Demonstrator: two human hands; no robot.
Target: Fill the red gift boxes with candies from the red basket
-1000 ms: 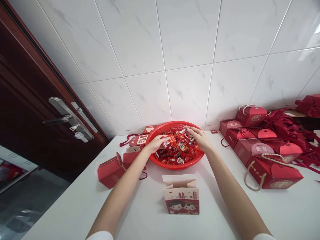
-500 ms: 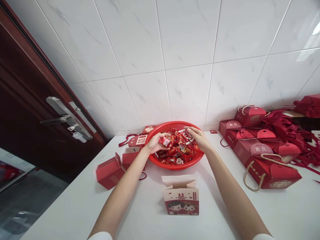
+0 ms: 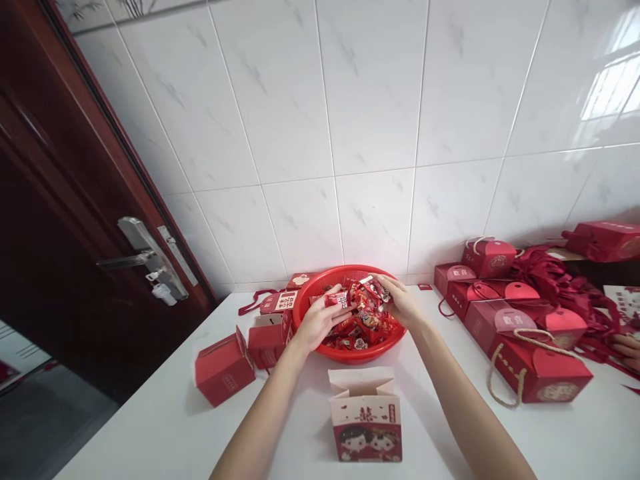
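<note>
A round red plastic basket (image 3: 353, 361) stands against the tiled wall, filled with wrapped candies (image 3: 353, 330). My left hand (image 3: 320, 320) is over its left side, fingers bent round a small red-and-white candy (image 3: 338, 299). Over the right side, my right hand (image 3: 399, 301) pinches one or more red-and-white wrapped candies (image 3: 374, 289); its fingertips are partly hidden. In front of the basket an open box (image 3: 367, 427) stands upright, cream above and red below, printed with two cartoon faces.
Red boxes (image 3: 225, 370) stand left of the basket. Several closed red boxes with rope handles (image 3: 543, 373) and dark red ribbons (image 3: 550, 273) fill the right side. Another person's hand (image 3: 627, 350) shows at the right edge. A brown door (image 3: 65, 200) is at left.
The view has tilted up, so everything sits lower. My left hand has turned its palm upward with the candy and moved slightly right. Another person's hand has come into view at right.
</note>
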